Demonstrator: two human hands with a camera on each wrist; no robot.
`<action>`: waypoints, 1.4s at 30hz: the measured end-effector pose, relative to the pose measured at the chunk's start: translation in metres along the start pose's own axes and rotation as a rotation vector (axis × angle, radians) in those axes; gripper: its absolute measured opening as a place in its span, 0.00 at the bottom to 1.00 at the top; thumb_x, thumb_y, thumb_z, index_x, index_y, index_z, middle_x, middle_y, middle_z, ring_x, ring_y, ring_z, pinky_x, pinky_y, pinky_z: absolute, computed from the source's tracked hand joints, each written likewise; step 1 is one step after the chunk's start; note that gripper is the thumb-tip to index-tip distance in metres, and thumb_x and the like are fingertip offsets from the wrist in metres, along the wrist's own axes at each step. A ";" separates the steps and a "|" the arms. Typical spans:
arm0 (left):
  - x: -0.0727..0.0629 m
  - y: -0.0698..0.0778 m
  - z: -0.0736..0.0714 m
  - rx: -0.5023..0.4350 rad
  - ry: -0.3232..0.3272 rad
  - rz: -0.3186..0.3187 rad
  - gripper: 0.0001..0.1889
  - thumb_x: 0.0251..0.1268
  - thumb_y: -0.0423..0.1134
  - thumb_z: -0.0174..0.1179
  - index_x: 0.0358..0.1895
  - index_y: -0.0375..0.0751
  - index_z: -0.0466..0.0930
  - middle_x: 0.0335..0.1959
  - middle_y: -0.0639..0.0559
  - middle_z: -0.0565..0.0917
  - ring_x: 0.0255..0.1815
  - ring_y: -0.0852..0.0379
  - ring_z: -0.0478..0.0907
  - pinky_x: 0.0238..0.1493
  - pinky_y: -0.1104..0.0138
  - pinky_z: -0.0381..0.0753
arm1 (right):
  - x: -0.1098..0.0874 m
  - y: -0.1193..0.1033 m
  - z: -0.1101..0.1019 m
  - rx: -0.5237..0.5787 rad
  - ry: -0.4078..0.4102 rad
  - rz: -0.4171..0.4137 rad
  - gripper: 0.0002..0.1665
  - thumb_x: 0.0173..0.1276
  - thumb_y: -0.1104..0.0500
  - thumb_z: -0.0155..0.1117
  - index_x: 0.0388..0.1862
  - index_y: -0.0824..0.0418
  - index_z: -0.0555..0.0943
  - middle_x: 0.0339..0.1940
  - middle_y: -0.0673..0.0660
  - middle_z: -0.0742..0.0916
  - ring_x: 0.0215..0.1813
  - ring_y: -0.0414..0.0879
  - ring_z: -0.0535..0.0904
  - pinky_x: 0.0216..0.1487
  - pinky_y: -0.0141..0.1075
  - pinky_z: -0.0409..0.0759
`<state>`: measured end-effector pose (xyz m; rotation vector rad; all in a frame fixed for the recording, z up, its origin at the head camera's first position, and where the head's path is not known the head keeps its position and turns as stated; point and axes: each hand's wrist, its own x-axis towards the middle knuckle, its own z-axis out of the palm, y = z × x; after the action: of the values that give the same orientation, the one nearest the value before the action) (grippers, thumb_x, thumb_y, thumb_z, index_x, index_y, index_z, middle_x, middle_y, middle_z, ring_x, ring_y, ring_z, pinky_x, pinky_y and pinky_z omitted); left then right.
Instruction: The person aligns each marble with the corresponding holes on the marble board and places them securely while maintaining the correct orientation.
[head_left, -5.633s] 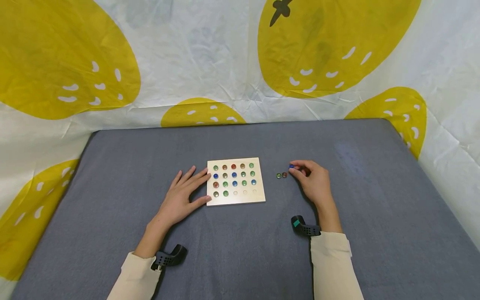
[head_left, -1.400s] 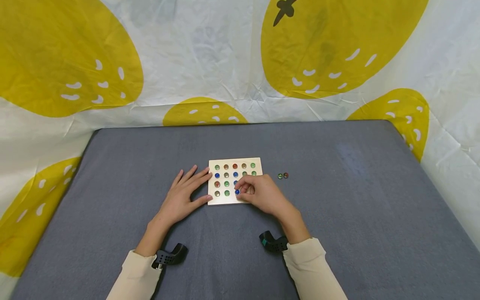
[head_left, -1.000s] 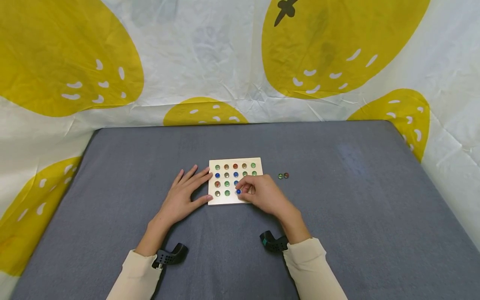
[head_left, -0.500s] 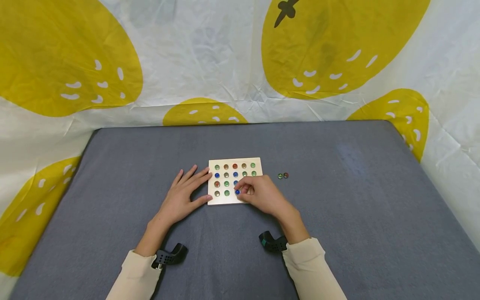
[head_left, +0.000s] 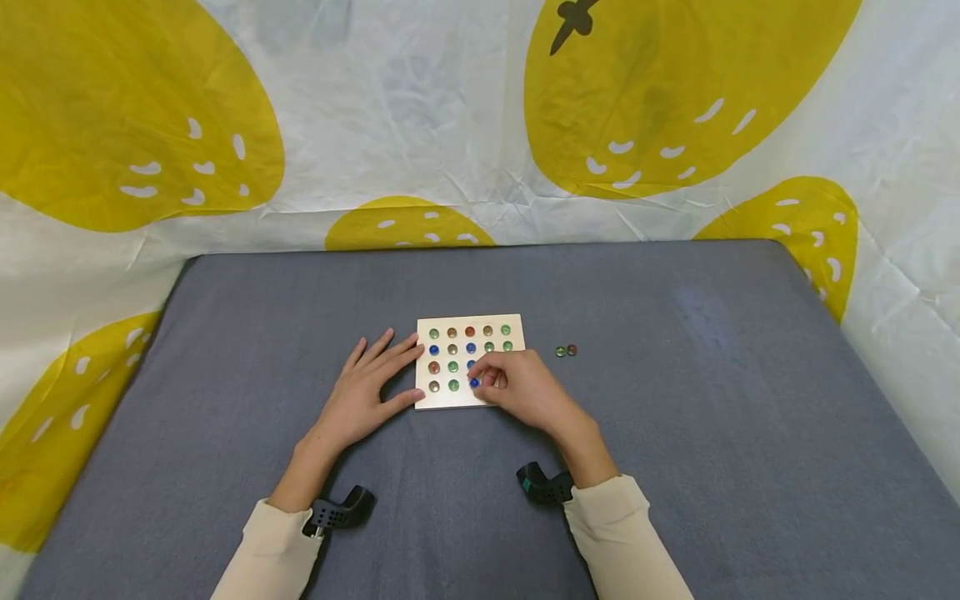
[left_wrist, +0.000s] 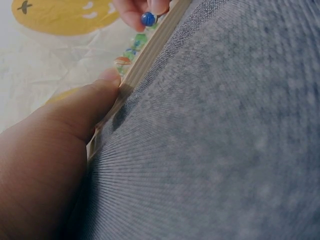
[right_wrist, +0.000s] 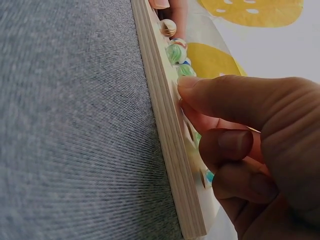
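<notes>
A pale wooden board [head_left: 450, 402] with rows of round hollows lies mid-table, many of them filled by green, blue, red and brownish glass marbles. My left hand [head_left: 363, 398] is spread flat at its left side, fingertips and thumb touching that edge. Over the front row, my right hand [head_left: 528, 387] pinches a blue marble [left_wrist: 148, 19] between thumb and fingertips, just right of a green marble [head_left: 453, 385]. The right fingers hide the board's front right part in the head view. From the right wrist, the thumb [right_wrist: 215, 95] covers the pinched marble.
A green loose marble [head_left: 560, 352] and a reddish one [head_left: 572, 350] lie side by side on the grey cloth [head_left: 675, 375], right of the board. Behind the table hangs a white sheet [head_left: 420, 108] with large yellow shapes.
From beside the loose marbles on the right, my right hand has carried the blue marble left to the board's front row. It has barely shifted over the last second. The left hand stays put.
</notes>
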<state>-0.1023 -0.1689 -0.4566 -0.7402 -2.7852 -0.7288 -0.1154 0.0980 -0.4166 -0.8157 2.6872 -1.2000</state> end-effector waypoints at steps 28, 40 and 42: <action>-0.001 0.002 0.000 0.001 0.004 0.003 0.34 0.61 0.58 0.61 0.70 0.52 0.68 0.71 0.55 0.65 0.75 0.47 0.51 0.72 0.46 0.39 | -0.002 0.000 -0.003 0.079 0.012 0.006 0.06 0.58 0.64 0.72 0.36 0.60 0.86 0.23 0.45 0.81 0.22 0.37 0.73 0.24 0.31 0.74; -0.001 0.003 0.000 -0.001 -0.001 0.004 0.34 0.62 0.57 0.61 0.70 0.52 0.67 0.71 0.54 0.64 0.75 0.47 0.50 0.72 0.46 0.38 | -0.013 0.005 -0.032 0.200 0.114 0.065 0.09 0.61 0.59 0.72 0.39 0.59 0.84 0.27 0.47 0.84 0.26 0.44 0.76 0.25 0.33 0.72; 0.000 0.003 0.000 -0.001 -0.001 0.005 0.34 0.62 0.57 0.61 0.70 0.52 0.67 0.71 0.54 0.64 0.75 0.47 0.50 0.72 0.46 0.38 | -0.015 0.009 -0.038 0.205 0.147 0.074 0.11 0.60 0.60 0.72 0.41 0.60 0.84 0.28 0.48 0.85 0.27 0.44 0.76 0.25 0.33 0.72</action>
<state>-0.1001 -0.1665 -0.4551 -0.7477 -2.7830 -0.7288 -0.1175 0.1357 -0.3987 -0.6160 2.6180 -1.5408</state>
